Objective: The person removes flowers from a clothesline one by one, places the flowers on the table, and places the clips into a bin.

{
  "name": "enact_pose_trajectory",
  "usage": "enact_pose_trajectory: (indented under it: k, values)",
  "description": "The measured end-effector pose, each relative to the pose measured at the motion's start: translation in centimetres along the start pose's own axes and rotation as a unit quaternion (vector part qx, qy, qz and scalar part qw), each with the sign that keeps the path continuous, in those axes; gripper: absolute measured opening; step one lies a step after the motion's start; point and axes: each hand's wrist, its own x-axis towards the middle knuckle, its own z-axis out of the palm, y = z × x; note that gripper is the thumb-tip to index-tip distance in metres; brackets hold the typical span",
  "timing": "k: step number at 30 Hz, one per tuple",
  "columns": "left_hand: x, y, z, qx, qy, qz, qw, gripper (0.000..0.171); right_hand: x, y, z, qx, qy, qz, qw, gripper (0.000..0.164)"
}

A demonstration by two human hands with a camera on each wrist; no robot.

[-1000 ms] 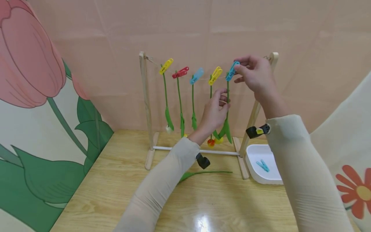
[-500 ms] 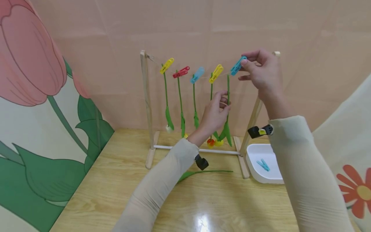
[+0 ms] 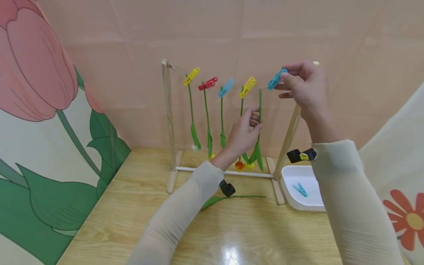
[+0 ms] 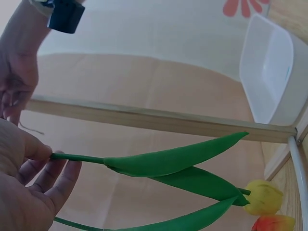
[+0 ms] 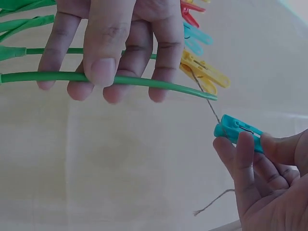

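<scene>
Peach cloth hangs behind a pale wooden table (image 3: pixel 212 235), where a wooden stand (image 3: pixel 168 110) carries a string (image 5: pixel 214 111) with four clipped flowers (image 3: pixel 222 121) in a row. Just beyond the row's three o'clock end hangs the yellow tulip (image 3: pixel 259 151), unclipped, with the left hand (image 3: pixel 243 132) at its nine o'clock side, thumb across the stem and fingers behind, pinching it. At two o'clock from the stem's top, the right hand (image 3: pixel 304 84) pinches a turquoise clothespin (image 3: pixel 277 78) by its handles; its nose meets the string, though whether it bites there I cannot tell.

I would judge the tulip light and bendy, probably artificial (the leaves have a moulded look), with a smooth stem that might roll between fingertips. Upper stem seems the best hold, leaving the tip bare and the bloom (image 4: pixel 263 197) uncrushed. As for the clothespin, it looks like light, stiff, springy plastic, best squeezed at the handle ends.

Seen from the head, the tulip's long axis runs nearly upright, bare tip towards twelve o'clock, bloom towards six. By contrast, the clothespin slants, nose towards half past seven and handles towards half past one.
</scene>
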Motion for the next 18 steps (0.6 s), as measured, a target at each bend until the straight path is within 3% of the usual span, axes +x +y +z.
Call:
enact_pose_trajectory:
  k: [10, 18]
  values:
    - [-0.49, 0.50, -0.68, -0.012, -0.007, 0.015, 0.9998, 0.046, -0.39, -0.11, 0.09, -0.002, 0.023, -0.018, 1.000, 0.025]
    - [-0.82, 0.66, -0.98, -0.012, -0.011, 0.020, 0.9997, 0.045, -0.42, 0.00, 0.28, 0.059, 0.021, -0.043, 0.997, 0.031]
